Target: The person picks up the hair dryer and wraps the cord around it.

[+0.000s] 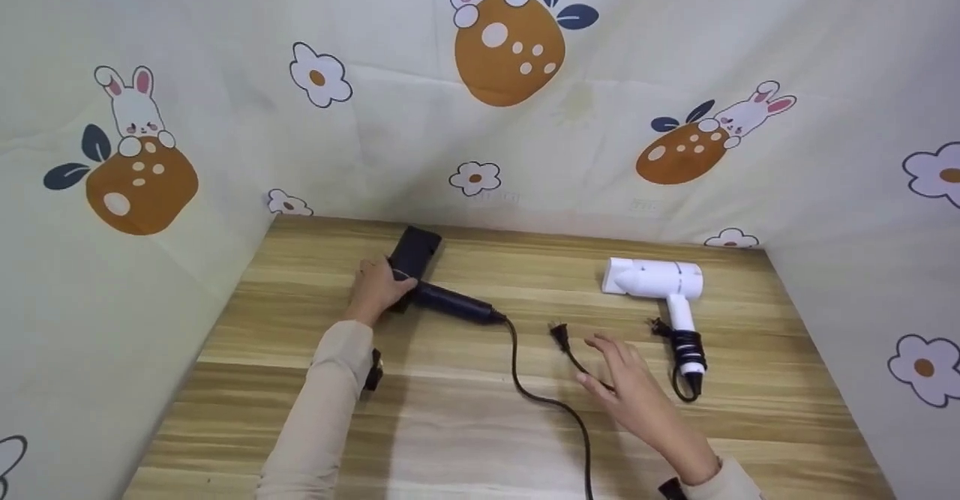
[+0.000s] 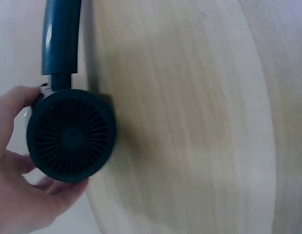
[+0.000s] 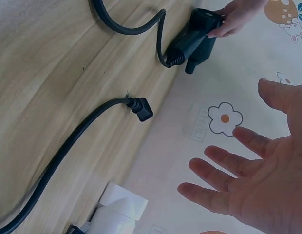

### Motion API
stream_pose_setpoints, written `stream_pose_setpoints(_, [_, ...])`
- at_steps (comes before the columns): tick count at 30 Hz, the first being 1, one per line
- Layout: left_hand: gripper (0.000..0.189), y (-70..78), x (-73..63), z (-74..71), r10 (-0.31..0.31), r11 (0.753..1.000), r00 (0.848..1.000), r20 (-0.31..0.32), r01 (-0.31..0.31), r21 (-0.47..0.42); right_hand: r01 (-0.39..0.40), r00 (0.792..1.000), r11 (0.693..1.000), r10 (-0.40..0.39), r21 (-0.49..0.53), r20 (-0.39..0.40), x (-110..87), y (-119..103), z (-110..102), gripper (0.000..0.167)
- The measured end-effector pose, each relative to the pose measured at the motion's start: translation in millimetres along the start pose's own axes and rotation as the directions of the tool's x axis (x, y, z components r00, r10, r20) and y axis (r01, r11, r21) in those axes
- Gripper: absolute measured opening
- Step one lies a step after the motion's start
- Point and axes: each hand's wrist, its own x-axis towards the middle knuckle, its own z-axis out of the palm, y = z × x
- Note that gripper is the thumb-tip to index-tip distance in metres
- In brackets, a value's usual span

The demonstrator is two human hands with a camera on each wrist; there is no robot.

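Observation:
A dark hair dryer (image 1: 456,302) is at the left of the table, its handle pointing right. My left hand (image 1: 377,288) grips its barrel, with fingers and thumb round the body. The round slotted end of the dryer (image 2: 71,136) faces the camera in the left wrist view. From the handle a black power cord (image 1: 551,401) curves toward the front edge. Its two-prong plug (image 1: 560,335) lies near the middle right. My right hand (image 1: 637,395) hovers over the cord beside the plug; its spread fingers (image 3: 214,174) hold nothing.
On the right lies a white hair dryer (image 1: 656,279), its black cord (image 1: 688,350) wound round the handle. The wooden table (image 1: 465,425) ends at a patterned cloth backdrop (image 1: 390,133) behind and at both sides.

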Motion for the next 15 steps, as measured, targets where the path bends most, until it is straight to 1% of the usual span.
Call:
stream_pose_setpoints(3, [0.089, 0.3, -2.1, -0.3, -0.031, 0.993, 0.998, 0.059, 0.038, -0.109, -0.014, 1.000, 1.000, 0.014, 0.020, 0.010, -1.4, -0.4, -0.7, 0.050])
stream_pose_setpoints(6, [0.092, -1.6, -5.9, 0.3, -0.061, 0.979, 0.995, 0.078, 0.074, -0.189, -0.015, 1.000, 0.998, 0.014, 0.053, 0.018, -1.4, -1.1, -2.2, 0.047])
stream_pose_setpoints(8, [0.089, -2.9, -9.6, 1.0, -0.076, 0.968, 0.995, 0.071, 0.091, -0.233, -0.021, 0.999, 0.997, 0.019, 0.080, 0.027, -1.3, -1.6, -3.6, 0.046])
stream_pose_setpoints(11, [0.072, -2.8, -17.2, 1.3, -0.093, 0.947, 0.994, 0.063, 0.108, -0.302, -0.048, 0.998, 0.992, 0.042, 0.118, 0.053, -1.5, -2.1, -5.5, 0.044])
stream_pose_setpoints(13, [0.060, 0.4, -21.7, 0.8, -0.098, 0.925, 0.995, 0.031, 0.103, -0.367, -0.066, 0.996, 0.988, 0.057, 0.138, 0.066, -1.4, -2.7, -6.5, 0.043])
stream_pose_setpoints(15, [0.053, 6.9, -26.4, -1.5, -0.093, 0.892, 0.996, 0.004, 0.085, -0.444, -0.081, 0.995, 0.984, 0.071, 0.159, 0.071, -0.3, -4.5, -7.3, 0.043])
